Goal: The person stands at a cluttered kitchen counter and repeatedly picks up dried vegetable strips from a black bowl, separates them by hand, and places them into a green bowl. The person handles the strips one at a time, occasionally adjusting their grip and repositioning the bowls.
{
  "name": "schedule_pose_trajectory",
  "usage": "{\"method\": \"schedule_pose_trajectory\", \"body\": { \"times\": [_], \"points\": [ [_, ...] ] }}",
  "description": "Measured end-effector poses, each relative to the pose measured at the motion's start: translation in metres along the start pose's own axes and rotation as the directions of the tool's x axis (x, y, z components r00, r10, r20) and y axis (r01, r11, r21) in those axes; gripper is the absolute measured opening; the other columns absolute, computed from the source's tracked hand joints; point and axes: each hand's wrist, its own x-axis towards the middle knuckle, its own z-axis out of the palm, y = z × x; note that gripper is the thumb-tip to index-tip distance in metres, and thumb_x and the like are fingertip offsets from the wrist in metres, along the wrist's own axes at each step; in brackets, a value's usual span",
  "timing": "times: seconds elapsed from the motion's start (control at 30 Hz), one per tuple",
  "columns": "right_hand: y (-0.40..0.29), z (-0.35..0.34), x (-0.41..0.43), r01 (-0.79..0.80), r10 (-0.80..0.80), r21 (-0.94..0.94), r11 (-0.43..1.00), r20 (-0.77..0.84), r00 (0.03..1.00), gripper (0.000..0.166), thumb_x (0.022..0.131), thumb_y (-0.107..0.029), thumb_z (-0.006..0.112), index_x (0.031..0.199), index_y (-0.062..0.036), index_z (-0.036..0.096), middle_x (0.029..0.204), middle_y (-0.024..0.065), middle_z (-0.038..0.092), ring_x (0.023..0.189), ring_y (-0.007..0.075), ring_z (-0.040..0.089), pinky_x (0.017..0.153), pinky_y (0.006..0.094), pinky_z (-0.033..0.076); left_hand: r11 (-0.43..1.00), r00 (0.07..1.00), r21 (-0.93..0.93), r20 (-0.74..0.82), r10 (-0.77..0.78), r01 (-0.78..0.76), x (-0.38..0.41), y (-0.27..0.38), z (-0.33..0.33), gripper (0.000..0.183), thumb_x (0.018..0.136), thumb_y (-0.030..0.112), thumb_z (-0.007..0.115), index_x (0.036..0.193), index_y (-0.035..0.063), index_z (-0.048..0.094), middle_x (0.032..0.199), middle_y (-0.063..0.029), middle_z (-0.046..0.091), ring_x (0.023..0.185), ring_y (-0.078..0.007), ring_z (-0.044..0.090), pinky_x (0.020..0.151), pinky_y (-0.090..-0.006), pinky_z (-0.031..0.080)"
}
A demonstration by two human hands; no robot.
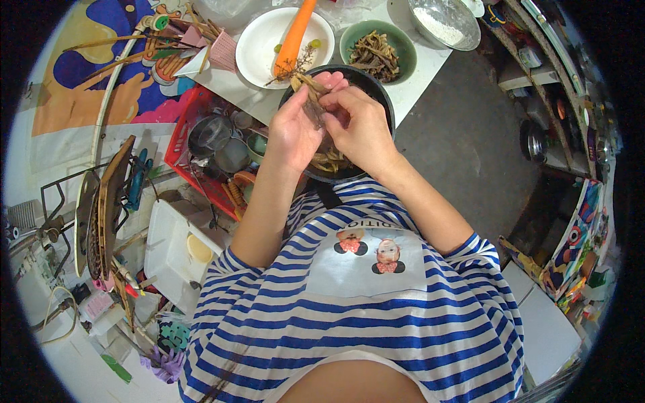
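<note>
My left hand (295, 128) is palm up above a dark pan (388, 101), cradling brownish strips that look like dried vegetable or mushroom (313, 103). The fingers of my right hand (360, 126) pinch the lower end of these strips. More wet brown strips (330, 161) lie in the pan under my hands. Behind the pan, a green bowl (410, 60) holds a heap of similar strips (375, 55). A white bowl (244, 55) to its left holds a carrot (295, 43), small green round fruits (316, 44) and a bare brown stalk (297, 64).
A metal bowl of white powder (443, 32) stands at the table's (428, 65) back right. Left of the table are a pink basket of utensils (221, 50) and a red crate (176, 146) of dishes. A white basin (171, 252) lies lower left, beside a rack with chopping boards (103, 211).
</note>
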Motion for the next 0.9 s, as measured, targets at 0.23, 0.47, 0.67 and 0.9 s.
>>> {"method": "schedule_pose_trajectory", "body": {
  "times": [0.23,0.47,0.67,0.9],
  "points": [
    [0.001,0.001,-0.002,-0.123,0.124,0.13,0.984,-0.004,0.992,0.015,0.076,-0.005,0.062,0.089,0.0023,0.06,0.079,0.01,0.059,0.063,0.0144,0.057,0.058,0.0249,0.046,0.996,0.999,-0.082,-0.019,-0.035,0.034,-0.003,-0.001,-0.003,0.04,0.095,0.027,0.027,0.118,-0.0002,0.045,0.124,-0.0161,0.047,0.119,-0.0274,0.042,0.102,-0.0396,0.03],
    [-0.009,0.002,0.0,-0.112,0.11,0.12,0.986,0.02,0.994,0.019,0.071,-0.009,0.065,0.085,0.0022,0.06,0.079,0.0172,0.06,0.064,0.0277,0.061,0.058,0.0335,0.048,1.0,1.0,-0.023,-0.023,-0.017,0.016,-0.005,-0.006,0.003,0.045,0.096,0.034,0.025,0.119,0.0005,0.044,0.119,-0.0142,0.049,0.112,-0.0251,0.046,0.099,-0.0384,0.033],
    [0.008,0.008,0.0,-0.007,-0.004,-0.08,0.997,-0.138,0.99,0.018,0.076,-0.007,0.063,0.091,0.003,0.06,0.07,0.0103,0.063,0.056,0.0119,0.058,0.052,0.0245,0.046,1.0,1.0,0.008,-0.012,-0.003,0.003,-0.007,-0.011,0.003,0.04,0.096,0.029,0.029,0.119,0.0012,0.045,0.115,-0.0119,0.051,0.108,-0.0209,0.048,0.096,-0.0367,0.035],
    [0.011,0.003,-0.001,-0.209,0.22,0.172,0.963,-0.044,0.975,0.016,0.08,-0.007,0.059,0.092,0.0043,0.061,0.07,0.0127,0.064,0.057,0.0124,0.06,0.055,0.0262,0.048,1.0,1.0,-0.004,-0.026,-0.009,0.009,-0.007,-0.016,-0.014,0.027,0.093,0.018,0.043,0.115,0.0042,0.048,0.113,-0.0094,0.052,0.107,-0.0194,0.049,0.095,-0.0363,0.036]
  ]
}}
